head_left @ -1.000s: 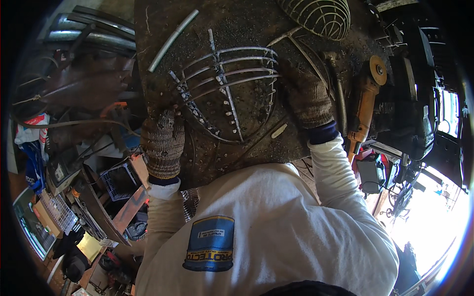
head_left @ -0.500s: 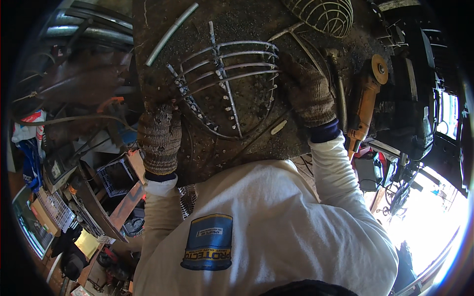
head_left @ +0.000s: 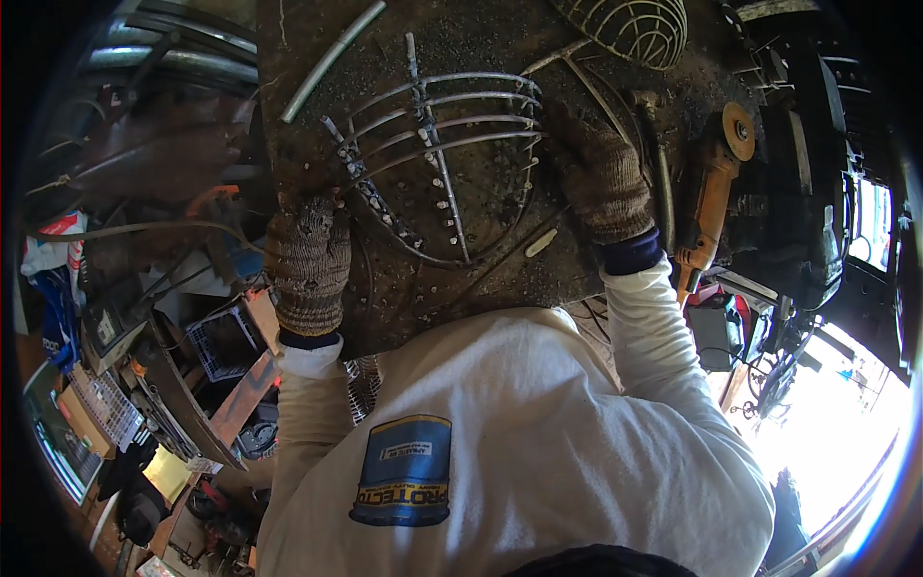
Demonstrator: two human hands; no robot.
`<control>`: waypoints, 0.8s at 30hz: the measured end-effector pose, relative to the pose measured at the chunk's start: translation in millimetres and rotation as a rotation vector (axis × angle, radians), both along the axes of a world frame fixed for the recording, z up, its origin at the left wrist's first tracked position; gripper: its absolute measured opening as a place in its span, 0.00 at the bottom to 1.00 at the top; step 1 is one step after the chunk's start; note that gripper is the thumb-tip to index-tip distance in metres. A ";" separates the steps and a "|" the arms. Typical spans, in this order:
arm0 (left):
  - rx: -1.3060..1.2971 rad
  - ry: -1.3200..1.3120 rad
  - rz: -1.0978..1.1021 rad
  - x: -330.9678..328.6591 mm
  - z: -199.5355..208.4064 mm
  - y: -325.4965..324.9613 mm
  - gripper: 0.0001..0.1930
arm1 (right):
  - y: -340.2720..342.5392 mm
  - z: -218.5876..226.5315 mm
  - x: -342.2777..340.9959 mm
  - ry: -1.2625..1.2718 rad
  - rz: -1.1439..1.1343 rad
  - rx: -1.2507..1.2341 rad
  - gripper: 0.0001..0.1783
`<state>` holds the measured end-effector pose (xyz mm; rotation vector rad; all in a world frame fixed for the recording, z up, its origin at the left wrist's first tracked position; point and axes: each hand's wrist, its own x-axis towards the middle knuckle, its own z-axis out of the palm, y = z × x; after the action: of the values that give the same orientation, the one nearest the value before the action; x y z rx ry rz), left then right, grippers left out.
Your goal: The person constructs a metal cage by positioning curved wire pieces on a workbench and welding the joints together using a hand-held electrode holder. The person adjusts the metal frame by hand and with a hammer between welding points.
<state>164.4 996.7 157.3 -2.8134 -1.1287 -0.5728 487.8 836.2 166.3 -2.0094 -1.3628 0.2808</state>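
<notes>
In front of me a curved metal cage (head_left: 425,120) of bent rods lies on the dark workbench (head_left: 481,298). Several arched rods cross its upper half, and pale weld spots dot its upright bars. My left hand (head_left: 312,260), in a brown knitted glove, is closed at the left end of the lowest arched rod. At the cage's right side my right hand (head_left: 606,183), gloved alike, is closed around the rod ends. Its fingers are dark and partly hidden against the bench.
An orange angle grinder (head_left: 710,197) and a hammer (head_left: 663,183) lie right of my right hand. A finished-looking wire cage (head_left: 630,29) sits at the far right. A loose metal tube (head_left: 332,62) lies far left, and a pale stub (head_left: 541,242) lies near the cage.
The view has shifted very slightly. Both hands stay at the cage's two sides, and the cage holds nearly the same position.
</notes>
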 end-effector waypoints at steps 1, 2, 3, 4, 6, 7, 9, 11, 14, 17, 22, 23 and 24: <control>-0.048 -0.008 0.013 -1.6 -1.8 0.7 0.16 | 0.5 0.1 -0.4 -0.037 -0.005 0.003 0.23; -0.050 -0.007 0.013 -2.3 -2.2 0.2 0.16 | 0.3 1.7 -0.3 -0.037 -0.004 0.001 0.23; 0.008 0.023 0.000 -3.5 -2.4 -0.7 0.16 | 0.2 5.1 -0.4 -0.033 -0.005 -0.014 0.23; 0.066 0.052 -0.013 -4.6 -2.8 -1.2 0.16 | 0.1 7.7 -0.7 -0.029 -0.005 -0.029 0.23; 0.080 0.076 -0.008 -10.0 -8.7 -1.1 0.16 | 0.6 10.4 -1.8 0.001 -0.004 -0.047 0.24; 0.094 0.100 -0.006 -11.8 -10.7 -1.3 0.16 | 1.2 11.0 -2.1 0.030 -0.005 -0.064 0.24; 0.062 0.061 -0.010 -5.6 -4.1 -1.6 0.16 | 0.5 3.3 -0.8 0.081 -0.012 -0.037 0.24; 0.028 0.023 -0.013 -1.9 -1.2 -2.1 0.16 | 0.1 -2.6 0.5 0.134 -0.018 -0.011 0.24; 0.063 0.030 0.008 -0.1 -0.7 -2.6 0.15 | 0.3 -4.6 3.1 0.202 -0.008 0.016 0.24; 0.037 0.082 0.021 1.8 5.1 -3.6 0.15 | 0.7 8.1 4.2 0.153 0.014 0.050 0.24; 0.094 0.178 0.033 -4.2 -0.5 -4.0 0.17 | 0.2 29.1 5.8 0.405 -0.046 0.007 0.23; 0.088 0.174 0.034 -3.2 -1.2 -4.6 0.17 | -1.2 27.3 8.3 0.401 -0.046 0.002 0.23; 0.100 0.132 0.040 -1.7 -0.9 -5.2 0.18 | -3.1 23.6 11.0 0.450 -0.071 0.019 0.23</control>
<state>162.8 991.5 156.4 -2.6932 -1.0968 -0.4210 498.8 833.1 189.9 -1.8301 -1.0047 0.6407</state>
